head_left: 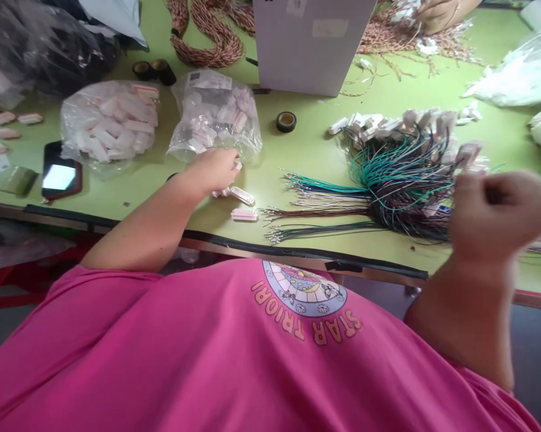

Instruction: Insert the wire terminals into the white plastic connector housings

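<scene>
My left hand (pixel 216 171) is closed in a pinch beside the middle bag, with a bit of a white plastic connector (pixel 237 164) showing at its fingertips. Just below it on the table lie a white connector (pixel 242 195) and a pink-and-white connector (pixel 244 215). At the right, my right hand (pixel 499 210) is curled shut and slightly blurred, its fingertips at a white connector (pixel 468 154). Beside it lies a bundle of green, dark and white wires (pixel 387 174), with white connectors at the far end and bare metal terminals pointing left.
Two clear bags of connectors (pixel 112 123) (pixel 218 111) stand at the left and middle. Black tape (pixel 286 122), a phone (pixel 62 174) and a grey box (pixel 308 48) are on the green table. Another person's hand (pixel 445 13) is over twisted wires at the back right.
</scene>
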`<state>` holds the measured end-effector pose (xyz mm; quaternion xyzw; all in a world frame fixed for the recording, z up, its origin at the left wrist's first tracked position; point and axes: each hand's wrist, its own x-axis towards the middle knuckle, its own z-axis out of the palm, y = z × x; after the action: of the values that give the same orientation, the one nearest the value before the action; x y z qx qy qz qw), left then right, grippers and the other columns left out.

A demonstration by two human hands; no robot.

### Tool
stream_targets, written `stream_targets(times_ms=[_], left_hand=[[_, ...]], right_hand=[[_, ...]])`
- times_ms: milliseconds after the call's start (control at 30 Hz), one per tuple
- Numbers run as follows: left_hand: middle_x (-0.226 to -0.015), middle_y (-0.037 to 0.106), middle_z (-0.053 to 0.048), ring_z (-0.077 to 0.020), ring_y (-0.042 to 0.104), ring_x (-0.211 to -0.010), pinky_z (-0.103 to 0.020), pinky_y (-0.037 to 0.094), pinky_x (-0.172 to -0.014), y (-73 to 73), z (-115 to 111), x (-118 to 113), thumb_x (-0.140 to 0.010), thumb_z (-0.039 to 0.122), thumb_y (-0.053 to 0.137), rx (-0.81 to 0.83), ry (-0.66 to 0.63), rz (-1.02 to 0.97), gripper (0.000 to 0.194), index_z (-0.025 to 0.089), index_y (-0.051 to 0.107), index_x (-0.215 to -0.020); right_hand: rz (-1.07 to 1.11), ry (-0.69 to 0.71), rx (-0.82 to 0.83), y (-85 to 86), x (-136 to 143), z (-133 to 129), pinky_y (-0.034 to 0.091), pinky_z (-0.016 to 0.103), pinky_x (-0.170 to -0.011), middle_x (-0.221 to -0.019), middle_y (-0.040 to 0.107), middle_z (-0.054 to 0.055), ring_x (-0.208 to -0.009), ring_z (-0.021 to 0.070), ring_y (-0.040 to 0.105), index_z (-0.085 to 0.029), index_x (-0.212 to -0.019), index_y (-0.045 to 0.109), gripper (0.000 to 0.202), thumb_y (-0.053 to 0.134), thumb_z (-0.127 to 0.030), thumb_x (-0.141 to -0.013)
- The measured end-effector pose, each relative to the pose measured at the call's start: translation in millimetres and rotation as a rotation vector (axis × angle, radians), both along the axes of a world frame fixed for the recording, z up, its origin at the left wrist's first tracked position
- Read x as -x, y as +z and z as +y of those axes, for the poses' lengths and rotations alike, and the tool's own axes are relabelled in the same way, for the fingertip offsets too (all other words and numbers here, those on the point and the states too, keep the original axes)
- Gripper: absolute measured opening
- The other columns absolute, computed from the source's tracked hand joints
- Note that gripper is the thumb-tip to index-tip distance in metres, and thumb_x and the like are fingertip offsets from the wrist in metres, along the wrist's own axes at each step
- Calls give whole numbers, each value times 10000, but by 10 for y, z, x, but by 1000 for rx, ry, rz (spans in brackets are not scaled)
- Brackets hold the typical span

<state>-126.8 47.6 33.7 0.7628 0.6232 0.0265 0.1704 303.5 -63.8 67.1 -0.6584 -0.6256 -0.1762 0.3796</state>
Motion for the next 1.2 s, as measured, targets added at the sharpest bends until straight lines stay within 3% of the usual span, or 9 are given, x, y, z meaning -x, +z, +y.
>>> stream_targets(times_ms=[67, 133, 267, 433, 600, 833, 900, 1067, 1200], left_hand=[[-987, 616, -60, -187, 524, -918, -345, 384, -897, 62, -25, -46, -880, 347, 575, -36, -53, -37, 352, 145, 622, -1165], [-1046, 624, -64, -186, 548, -931, -329, 406, -888, 149, -82, -154, -844, 312, 608, -64, -98, -87, 284, 173, 655, -1088], [-948, 655, -42, -163, 611, -858, -319, 474, -804, 262, -268, -544, -784, 215, 677, 52, -113, -522, 270, 178, 592, -1037], [-766, 589, 13, -129, 635, -707, -274, 496, -661, 154, -427, -902, -807, 197, 695, 395, -3, -1008, 389, 189, 505, -1146], [-809, 594, -1, -124, 646, -732, -253, 520, -638, -9, -436, -883, -774, 202, 728, 596, 74, -1185, 332, 187, 581, -1071], [-1059, 665, -90, -187, 674, -948, -304, 559, -789, -6, -483, -872, -695, 61, 730, 766, 56, -1202, 696, 150, 494, -1344], [-1065, 669, -91, -173, 670, -914, -288, 560, -757, -34, -483, -863, -699, 49, 716, 759, 61, -1213, 711, 157, 488, -1364], [-1048, 696, -98, -163, 694, -868, -290, 569, -775, -75, -474, -823, -768, 79, 690, 871, 103, -1336, 554, 156, 541, -1296], [-1061, 709, -92, -160, 717, -851, -316, 569, -844, -50, -483, -823, -792, 50, 668, 949, 156, -1368, 580, 179, 520, -1337]], right_hand=[[-155, 443, 195, -58, 404, -116, 387, 284, -591, -663, 672, 58, -624, 133, 555, -163, -720, 706, 189, 622, -272, -851], [-311, 790, 475, -183, 802, -162, 428, 276, -693, -824, 719, 57, -765, 158, 614, -188, -850, 737, 237, 519, -238, -926], [-525, 775, 763, -452, 1192, -61, 378, 298, -694, -885, 695, 95, -795, 190, 593, -166, -887, 721, 270, 462, -212, -947], [-419, 887, 804, -523, 1070, 61, 367, 295, -701, -858, 671, 97, -769, 182, 567, -153, -835, 681, 269, 437, -200, -937], [49, 1060, 957, -341, 898, 193, 409, 246, -668, -750, 657, 16, -689, 130, 567, -177, -797, 639, 113, 533, -197, -830], [40, 1308, 1131, -122, 1293, 288, 405, 229, -632, -774, 698, -15, -637, 96, 566, -200, -1056, 702, 263, 586, -197, -820], [160, 1289, 1013, -190, 1377, 292, 423, 235, -668, -806, 714, 3, -682, 101, 591, -193, -967, 723, 204, 556, -197, -849], [446, 781, 691, -397, 1347, 277, 366, 233, -539, -595, 623, -22, -521, 84, 474, -153, -832, 741, 186, 568, -221, -832], [353, 708, 589, -424, 1303, 227, 380, 238, -533, -652, 685, 0, -509, 85, 498, -169, -881, 771, 213, 577, -252, -854]])
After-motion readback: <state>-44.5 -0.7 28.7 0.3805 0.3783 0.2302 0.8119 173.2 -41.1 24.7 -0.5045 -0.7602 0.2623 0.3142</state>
